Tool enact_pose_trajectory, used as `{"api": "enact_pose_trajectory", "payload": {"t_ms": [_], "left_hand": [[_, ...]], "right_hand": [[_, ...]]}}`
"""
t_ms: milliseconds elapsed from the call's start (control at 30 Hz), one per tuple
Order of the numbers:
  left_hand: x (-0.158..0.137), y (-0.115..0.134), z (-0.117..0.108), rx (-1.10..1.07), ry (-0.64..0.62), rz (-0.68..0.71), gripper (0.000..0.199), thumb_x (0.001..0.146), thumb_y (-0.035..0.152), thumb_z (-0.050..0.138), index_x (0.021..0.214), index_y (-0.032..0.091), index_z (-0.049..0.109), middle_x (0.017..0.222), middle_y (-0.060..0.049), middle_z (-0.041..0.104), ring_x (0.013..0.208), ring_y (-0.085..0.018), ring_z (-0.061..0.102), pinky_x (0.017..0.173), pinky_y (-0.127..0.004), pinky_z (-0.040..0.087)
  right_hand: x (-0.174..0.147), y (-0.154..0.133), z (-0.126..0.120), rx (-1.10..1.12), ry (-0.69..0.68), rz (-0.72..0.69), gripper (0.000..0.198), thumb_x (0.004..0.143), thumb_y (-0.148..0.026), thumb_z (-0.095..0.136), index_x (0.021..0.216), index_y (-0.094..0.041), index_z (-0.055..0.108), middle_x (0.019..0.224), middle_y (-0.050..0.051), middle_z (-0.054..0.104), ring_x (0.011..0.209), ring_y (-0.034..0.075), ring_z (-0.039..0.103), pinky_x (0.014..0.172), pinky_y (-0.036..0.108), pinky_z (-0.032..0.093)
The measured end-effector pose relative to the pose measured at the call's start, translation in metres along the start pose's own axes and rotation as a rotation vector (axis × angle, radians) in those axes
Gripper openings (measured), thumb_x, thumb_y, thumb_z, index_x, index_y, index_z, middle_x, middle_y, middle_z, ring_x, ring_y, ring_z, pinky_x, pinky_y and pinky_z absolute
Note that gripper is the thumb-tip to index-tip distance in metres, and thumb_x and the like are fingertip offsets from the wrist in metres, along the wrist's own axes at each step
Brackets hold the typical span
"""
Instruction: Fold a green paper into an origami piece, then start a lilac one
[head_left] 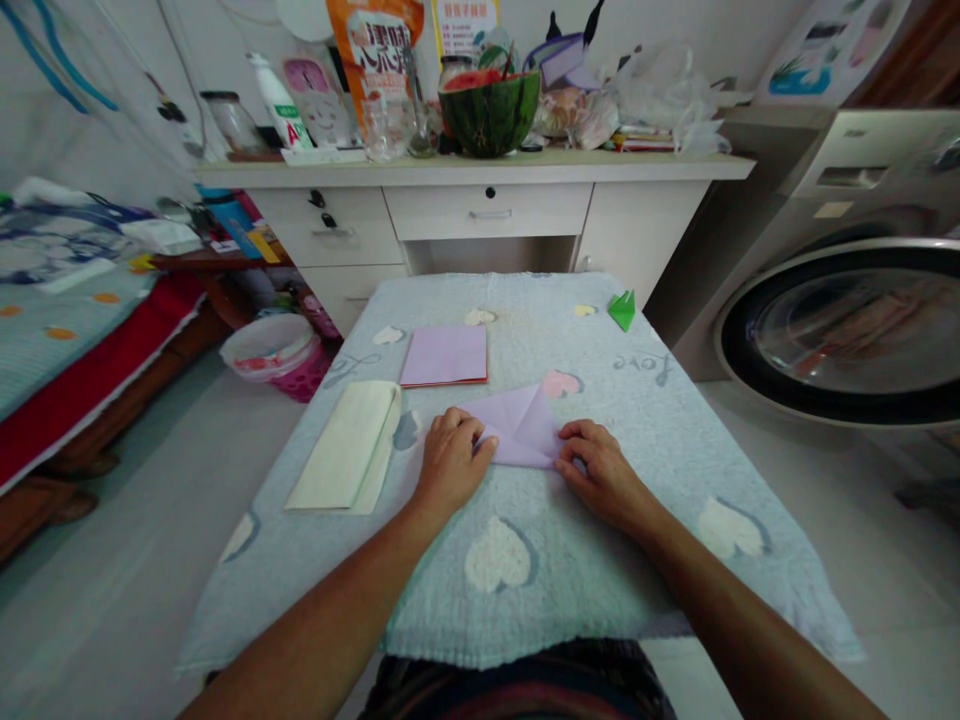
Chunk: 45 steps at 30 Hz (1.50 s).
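A sheet of light purple origami paper (pixel 517 425), partly folded with creases showing, lies on the cloth-covered table in front of me. My left hand (pixel 454 455) has its fingers bent over the paper's left end, thumb pointing right along the near edge. At the right corner, my right hand (pixel 598 468) pinches the paper between thumb and fingers. Behind the left hand rests a square stack of origami paper (pixel 446 354), purple on top with a red edge below. A folded pale green-yellow paper (pixel 349 447) lies to the left.
A small green folded paper piece (pixel 622 310) sits at the table's far right corner. Beyond the table stands a white cabinet (pixel 487 172) bearing a cut watermelon (pixel 491 112), jars and bags. A washing machine (pixel 847 320) is on the right, a pink bin (pixel 289 362) on the left.
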<state>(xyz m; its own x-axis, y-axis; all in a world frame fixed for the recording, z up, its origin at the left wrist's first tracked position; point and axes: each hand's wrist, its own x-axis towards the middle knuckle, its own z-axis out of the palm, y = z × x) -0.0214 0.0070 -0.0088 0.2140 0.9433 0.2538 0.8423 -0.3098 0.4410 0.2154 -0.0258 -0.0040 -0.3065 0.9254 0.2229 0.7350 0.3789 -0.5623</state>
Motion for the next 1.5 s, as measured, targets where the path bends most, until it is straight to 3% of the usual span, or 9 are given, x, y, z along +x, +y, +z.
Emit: {"api": "enact_pose_trajectory", "payload": {"t_ms": [500, 1500], "left_hand": [[0.004, 0.003, 0.003, 0.135, -0.013, -0.009, 0.015, 0.087, 0.029, 0.054, 0.076, 0.019, 0.058, 0.091, -0.006, 0.056, 0.090, -0.022, 0.051, 0.084, -0.036, 0.041], [0.006, 0.009, 0.003, 0.199, -0.008, -0.052, 0.013, 0.086, 0.030, 0.057, 0.077, 0.020, 0.057, 0.090, -0.006, 0.055, 0.089, -0.023, 0.050, 0.082, -0.037, 0.039]], "right_hand": [[0.001, 0.002, 0.008, -0.027, 0.085, 0.053, 0.014, 0.080, -0.017, 0.064, 0.066, -0.018, 0.061, 0.105, 0.010, 0.060, 0.098, 0.024, 0.054, 0.090, 0.043, 0.043], [0.004, 0.004, 0.008, -0.028, 0.091, 0.070, 0.017, 0.077, -0.017, 0.066, 0.062, -0.018, 0.059, 0.102, 0.009, 0.061, 0.095, 0.024, 0.056, 0.088, 0.043, 0.043]]}}
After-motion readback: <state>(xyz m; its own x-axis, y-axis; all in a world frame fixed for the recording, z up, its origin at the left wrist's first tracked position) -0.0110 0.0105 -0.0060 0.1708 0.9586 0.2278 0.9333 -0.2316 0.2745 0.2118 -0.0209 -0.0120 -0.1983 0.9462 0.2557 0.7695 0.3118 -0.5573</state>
